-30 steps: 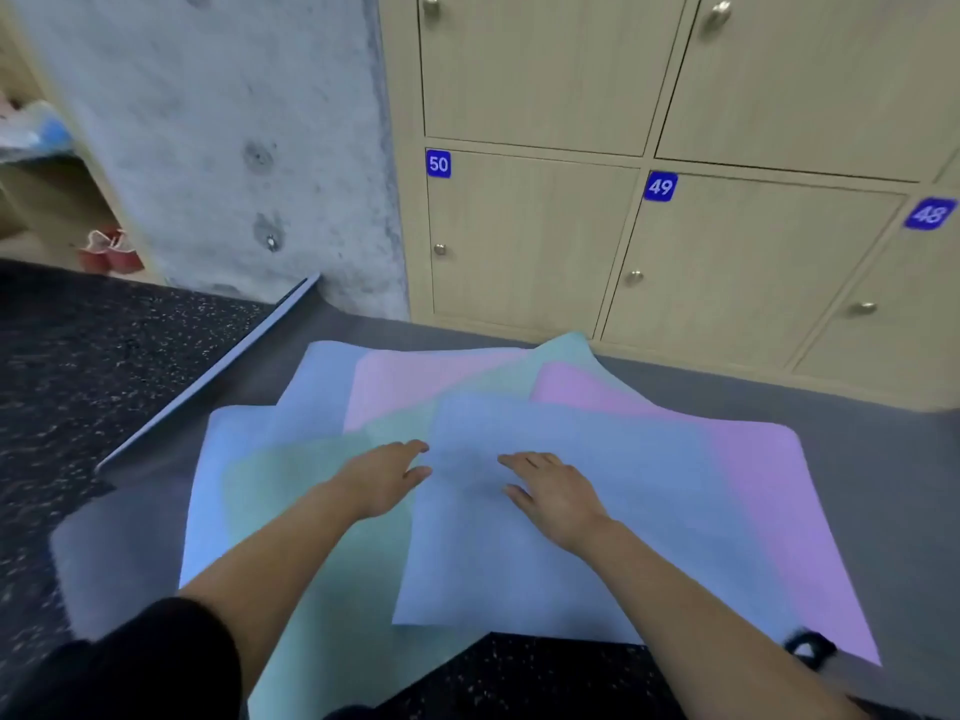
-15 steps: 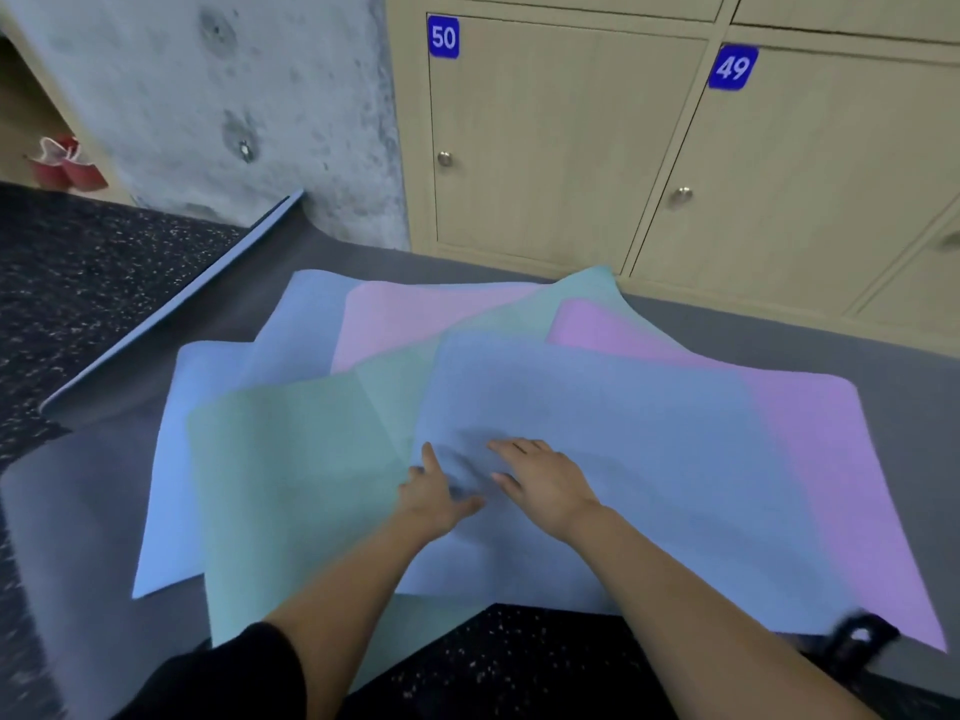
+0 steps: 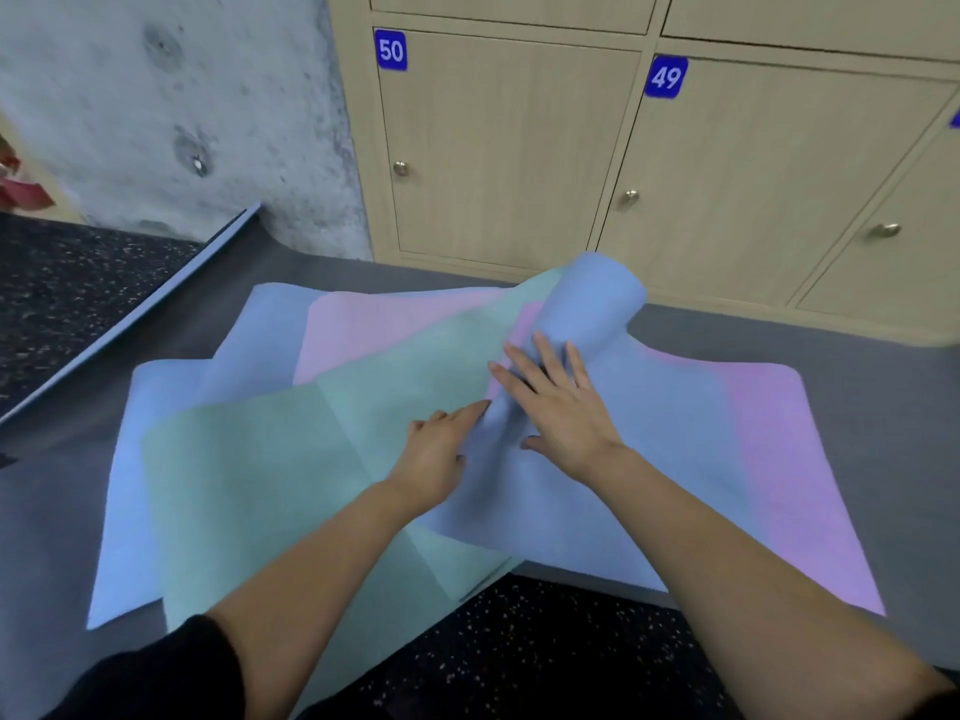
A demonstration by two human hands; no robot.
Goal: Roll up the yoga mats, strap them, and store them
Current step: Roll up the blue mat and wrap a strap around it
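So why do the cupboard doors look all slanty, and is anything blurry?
Head view: the wide-angle lens tilts the locker doors outward; head view, left edge: the red thing is smeared beyond telling; head view: soft even light, no glare, only a small shadow under the right hand on the blue mat.

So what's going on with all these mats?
A person is working the top blue mat of a fanned pile in front of the lockers. The right hand lies flat on a raised fold in it; the left hand is at the mat's edge beside it. No mat is rolled or strapped yet.
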